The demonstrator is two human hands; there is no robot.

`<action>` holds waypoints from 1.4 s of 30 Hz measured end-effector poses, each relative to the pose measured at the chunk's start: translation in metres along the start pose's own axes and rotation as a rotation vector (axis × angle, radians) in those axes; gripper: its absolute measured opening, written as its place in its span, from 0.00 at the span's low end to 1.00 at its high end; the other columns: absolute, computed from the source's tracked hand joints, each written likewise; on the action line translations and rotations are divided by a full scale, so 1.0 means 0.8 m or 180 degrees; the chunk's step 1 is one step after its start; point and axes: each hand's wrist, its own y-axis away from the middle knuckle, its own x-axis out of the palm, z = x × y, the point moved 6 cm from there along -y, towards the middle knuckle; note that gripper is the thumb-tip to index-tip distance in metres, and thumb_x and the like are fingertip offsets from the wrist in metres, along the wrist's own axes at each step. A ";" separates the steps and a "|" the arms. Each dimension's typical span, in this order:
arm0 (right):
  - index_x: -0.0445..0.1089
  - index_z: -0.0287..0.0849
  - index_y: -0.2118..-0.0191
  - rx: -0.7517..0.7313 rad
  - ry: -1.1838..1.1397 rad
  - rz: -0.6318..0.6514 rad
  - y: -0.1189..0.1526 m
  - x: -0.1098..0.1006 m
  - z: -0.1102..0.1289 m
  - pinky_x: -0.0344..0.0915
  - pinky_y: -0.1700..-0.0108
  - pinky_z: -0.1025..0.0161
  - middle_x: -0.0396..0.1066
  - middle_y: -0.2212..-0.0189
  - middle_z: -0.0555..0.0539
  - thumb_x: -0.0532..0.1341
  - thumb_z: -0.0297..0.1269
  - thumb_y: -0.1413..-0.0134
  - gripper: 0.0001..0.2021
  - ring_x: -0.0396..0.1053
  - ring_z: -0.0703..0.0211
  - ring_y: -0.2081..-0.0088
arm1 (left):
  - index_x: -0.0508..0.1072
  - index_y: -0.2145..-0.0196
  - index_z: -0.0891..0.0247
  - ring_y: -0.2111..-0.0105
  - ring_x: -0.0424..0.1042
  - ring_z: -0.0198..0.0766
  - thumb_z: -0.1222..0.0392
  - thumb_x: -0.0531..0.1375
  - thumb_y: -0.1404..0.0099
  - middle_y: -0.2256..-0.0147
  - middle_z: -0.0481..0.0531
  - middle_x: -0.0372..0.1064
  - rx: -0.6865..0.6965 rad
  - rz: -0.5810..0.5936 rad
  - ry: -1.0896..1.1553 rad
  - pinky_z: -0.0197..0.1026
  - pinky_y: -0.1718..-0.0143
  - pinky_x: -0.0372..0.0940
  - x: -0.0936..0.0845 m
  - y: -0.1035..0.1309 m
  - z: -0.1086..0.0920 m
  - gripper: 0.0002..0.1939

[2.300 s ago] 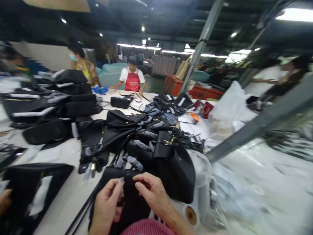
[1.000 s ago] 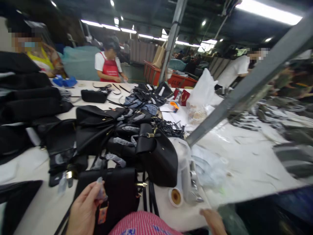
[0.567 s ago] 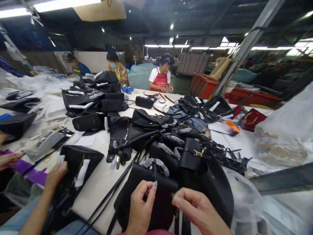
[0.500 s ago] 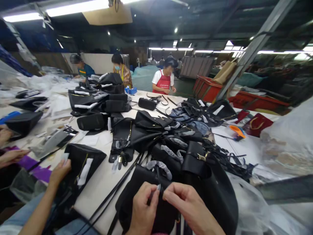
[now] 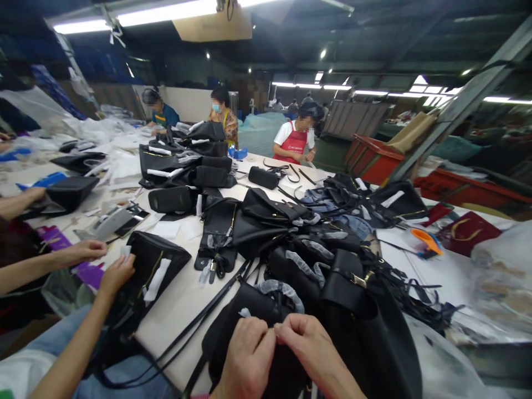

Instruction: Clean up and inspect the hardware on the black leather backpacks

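A black bag (image 5: 228, 321) lies at the table's near edge, its top handle wrapped in clear film (image 5: 286, 289). Over its front, my left hand (image 5: 249, 352) is closed, with a bit of pale film showing above its knuckles. My right hand (image 5: 310, 343) pinches close beside it, fingertips almost touching the left ones. What lies between the fingertips is too small to make out. Right of my hands is a larger black bag (image 5: 384, 332) with a gold clasp.
Black bags (image 5: 266, 221) are piled across the table (image 5: 166, 327). At left, a co-worker's hands (image 5: 118, 274) are at another black bag (image 5: 178, 254). Orange tape (image 5: 427, 241) lies at right near clear plastic (image 5: 505, 277). A person in a red apron (image 5: 295, 145) stands across the table.
The view has turned left, so things sit further right. My left hand has rolled over, its back now up, and the pale film shows at its left. A co-worker's hand at left has moved nearer the bag.
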 end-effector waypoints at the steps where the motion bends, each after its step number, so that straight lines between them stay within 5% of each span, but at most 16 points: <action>1: 0.60 0.43 0.86 0.0026 -0.0005 -0.0003 -0.001 0.000 -0.001 0.45 0.75 0.64 0.50 0.85 0.55 0.56 0.46 0.57 0.16 0.49 0.64 0.78 | 0.73 0.64 0.65 0.71 0.69 0.38 0.71 0.53 0.34 0.70 0.56 0.70 -0.0010 0.0015 -0.0025 0.40 0.69 0.66 -0.001 0.000 0.001 0.09; 4: 0.62 0.43 0.86 0.0021 -0.0149 -0.0020 -0.003 0.002 -0.005 0.44 0.75 0.63 0.52 0.86 0.55 0.58 0.43 0.57 0.15 0.49 0.64 0.78 | 0.73 0.61 0.64 0.67 0.72 0.40 0.73 0.53 0.36 0.64 0.59 0.74 0.0133 0.0027 0.0021 0.41 0.64 0.67 -0.003 0.000 0.002 0.11; 8: 0.64 0.41 0.87 0.0015 -0.0320 -0.0046 -0.002 0.001 -0.011 0.45 0.75 0.64 0.53 0.87 0.55 0.61 0.40 0.57 0.15 0.50 0.66 0.79 | 0.71 0.70 0.61 0.72 0.71 0.38 0.74 0.53 0.38 0.72 0.53 0.74 0.0001 0.0138 0.0423 0.40 0.67 0.66 0.003 -0.002 0.007 0.11; 15: 0.69 0.40 0.82 0.0323 -0.1044 0.0378 0.004 0.002 -0.025 0.42 0.78 0.66 0.54 0.88 0.57 0.63 0.38 0.58 0.09 0.47 0.69 0.82 | 0.69 0.75 0.61 0.74 0.71 0.36 0.65 0.59 0.41 0.75 0.48 0.71 -0.2726 0.0588 0.2101 0.35 0.71 0.64 0.028 0.011 0.043 0.06; 19: 0.67 0.39 0.82 0.0380 -0.1045 0.0445 0.004 0.007 -0.028 0.40 0.79 0.66 0.53 0.87 0.57 0.61 0.39 0.58 0.10 0.45 0.70 0.82 | 0.67 0.74 0.61 0.76 0.66 0.33 0.63 0.61 0.45 0.77 0.45 0.68 -0.3363 0.0613 0.2826 0.34 0.73 0.61 0.036 0.019 0.050 0.04; 27: 0.68 0.39 0.70 0.0658 -0.2423 0.0730 0.004 0.039 -0.032 0.37 0.82 0.71 0.58 0.85 0.59 0.67 0.47 0.63 0.17 0.45 0.74 0.85 | 0.65 0.74 0.62 0.78 0.64 0.31 0.60 0.65 0.48 0.78 0.44 0.68 -0.3817 0.0344 0.3305 0.33 0.74 0.59 0.041 0.025 0.058 0.11; 31: 0.68 0.39 0.56 0.0703 -0.2574 0.0327 0.001 0.029 -0.038 0.41 0.82 0.72 0.60 0.85 0.59 0.69 0.48 0.64 0.28 0.48 0.73 0.85 | 0.65 0.73 0.62 0.79 0.63 0.30 0.58 0.66 0.50 0.79 0.43 0.68 -0.4075 0.0210 0.3483 0.33 0.76 0.58 0.042 0.027 0.059 0.12; 35: 0.71 0.40 0.66 0.0275 -0.2162 -0.0398 0.011 -0.005 -0.038 0.43 0.81 0.70 0.59 0.84 0.57 0.68 0.52 0.61 0.21 0.49 0.71 0.83 | 0.65 0.74 0.62 0.79 0.63 0.30 0.59 0.66 0.50 0.78 0.44 0.68 -0.4113 0.0056 0.3470 0.33 0.76 0.58 0.039 0.026 0.059 0.12; 42: 0.73 0.39 0.78 -0.0085 -0.1445 -0.0213 0.017 0.009 -0.029 0.47 0.78 0.67 0.59 0.83 0.53 0.65 0.56 0.56 0.22 0.51 0.67 0.79 | 0.66 0.73 0.62 0.77 0.65 0.31 0.60 0.65 0.48 0.78 0.44 0.68 -0.3814 0.0130 0.3270 0.33 0.73 0.60 0.032 0.019 0.048 0.10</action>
